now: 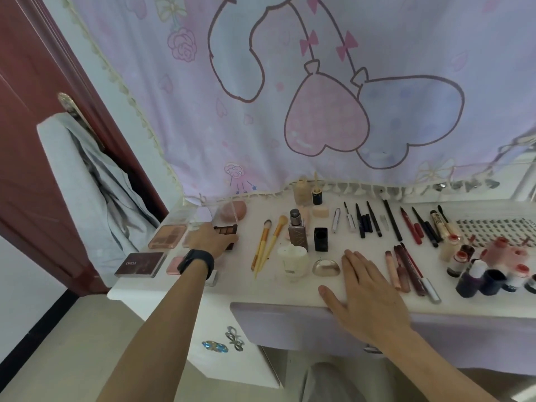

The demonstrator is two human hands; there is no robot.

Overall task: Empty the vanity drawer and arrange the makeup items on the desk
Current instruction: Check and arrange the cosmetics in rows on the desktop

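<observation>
Makeup lies spread over the white desk [290, 294]. My left hand [210, 239] reaches to the far left and grips a dark eyeshadow palette [227, 232] among other palettes, one peach [167, 236] and one maroon [140, 264]. My right hand [368, 291] rests flat on the desk's front edge with straight fingers, holding nothing. Two yellow brushes [268, 245], a foundation bottle [297, 232], a black cap [321, 239] and a gold compact [326, 267] lie in the middle. The lilac drawer front [290, 323] sits under the desk edge.
Pencils and liners [377, 221] lie in rows on the right, lipsticks [406, 268] below them, small bottles and jars [493, 268] at far right. A pink cartoon cloth [290, 97] hangs behind. A grey garment [95, 181] drapes over a chair left; a red door [34, 140] stands beyond.
</observation>
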